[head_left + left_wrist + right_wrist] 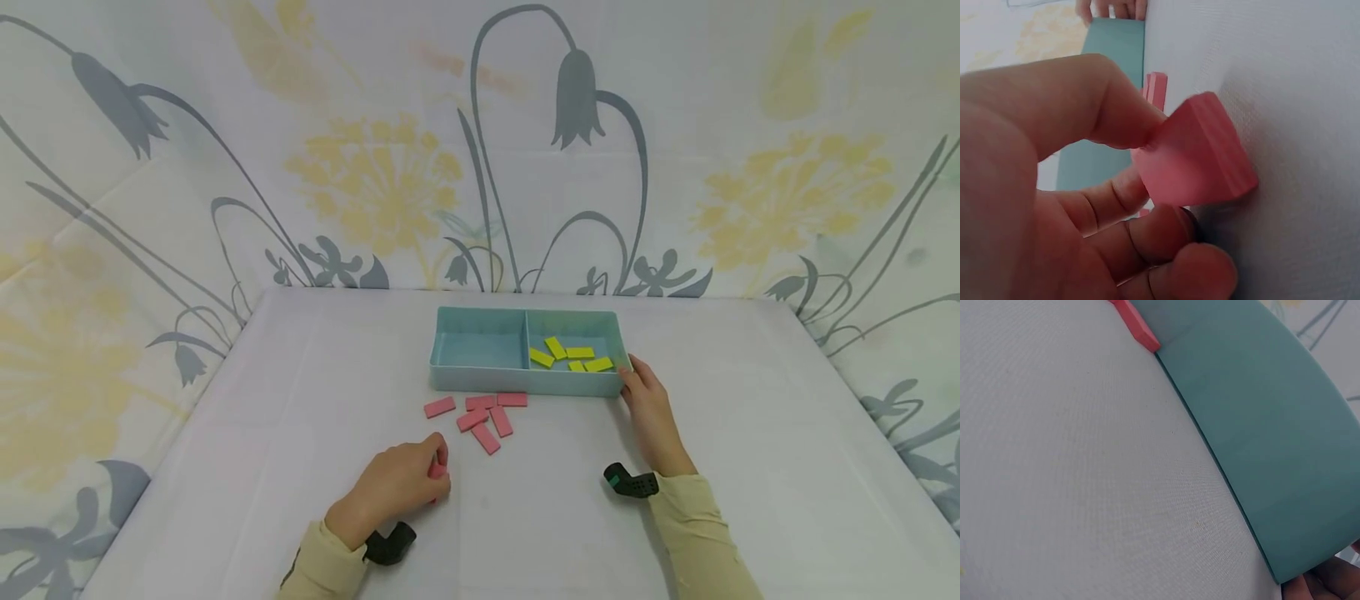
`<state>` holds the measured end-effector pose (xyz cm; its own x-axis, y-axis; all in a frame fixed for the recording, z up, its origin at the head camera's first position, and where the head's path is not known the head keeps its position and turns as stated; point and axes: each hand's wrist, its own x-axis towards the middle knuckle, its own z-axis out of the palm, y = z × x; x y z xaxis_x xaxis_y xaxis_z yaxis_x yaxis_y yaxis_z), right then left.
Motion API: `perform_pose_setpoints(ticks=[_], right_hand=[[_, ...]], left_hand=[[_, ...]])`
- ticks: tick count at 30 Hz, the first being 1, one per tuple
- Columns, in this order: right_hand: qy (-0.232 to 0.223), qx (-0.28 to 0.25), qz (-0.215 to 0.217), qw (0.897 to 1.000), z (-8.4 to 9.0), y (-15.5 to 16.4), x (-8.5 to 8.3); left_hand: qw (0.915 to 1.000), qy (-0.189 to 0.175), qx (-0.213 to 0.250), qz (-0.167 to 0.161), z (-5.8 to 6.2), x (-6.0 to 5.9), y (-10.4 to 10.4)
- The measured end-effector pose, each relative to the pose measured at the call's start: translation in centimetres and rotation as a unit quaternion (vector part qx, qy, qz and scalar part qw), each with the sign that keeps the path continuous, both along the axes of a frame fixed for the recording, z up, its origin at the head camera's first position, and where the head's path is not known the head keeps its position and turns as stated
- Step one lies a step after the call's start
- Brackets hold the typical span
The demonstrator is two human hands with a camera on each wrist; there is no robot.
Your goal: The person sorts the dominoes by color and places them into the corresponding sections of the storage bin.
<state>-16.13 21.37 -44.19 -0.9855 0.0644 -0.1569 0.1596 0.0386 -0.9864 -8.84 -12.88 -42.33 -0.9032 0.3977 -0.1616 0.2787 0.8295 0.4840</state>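
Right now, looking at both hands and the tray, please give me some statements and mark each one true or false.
1. The left hand pinches a pink block. True.
2. The yellow blocks lie in the tray's left compartment. False: they lie in the right one; the left is empty.
3. The right hand touches the tray at its near right corner. True.
4. The loose pink blocks lie inside the tray. False: they lie on the table, in front of it.

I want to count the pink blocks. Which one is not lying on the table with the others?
The pink block pinched in the left hand. The other pink blocks lie flat before the tray.
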Motion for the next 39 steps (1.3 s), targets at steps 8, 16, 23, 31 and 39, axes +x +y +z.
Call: perform_pose_setpoints(ticks=[8, 16, 23, 31, 39], right_hand=[[0.000, 0.004, -0.004, 1.000, 0.4, 0.1, 0.1], [-0.002, -0.004, -0.003, 1.000, 0.3, -0.1, 0.1], [-0.007, -0.003, -0.006, 1.000, 0.1, -0.2, 0.2], [-0.003, 0.008, -0.003, 1.000, -0.1, -0.1, 0.2], [-0.003, 0.007, -0.001, 1.000, 0.0, 0.0, 0.2]], left_hand=[[0.9993, -0.018, 0.034, -0.004, -0.3, -0.7, -0.6], [0.9976, -0.025, 0.064, -0.009, -0.9, -1.2, -1.3], [0.9901, -0.051, 0.130, -0.015, -0.6, -1.4, -1.5], [0.9868, -0.059, 0.150, -0.019, 0.8, -2.2, -0.7], [0.9825, -0.058, 0.176, -0.019, 3.1, -3.9, 0.1]])
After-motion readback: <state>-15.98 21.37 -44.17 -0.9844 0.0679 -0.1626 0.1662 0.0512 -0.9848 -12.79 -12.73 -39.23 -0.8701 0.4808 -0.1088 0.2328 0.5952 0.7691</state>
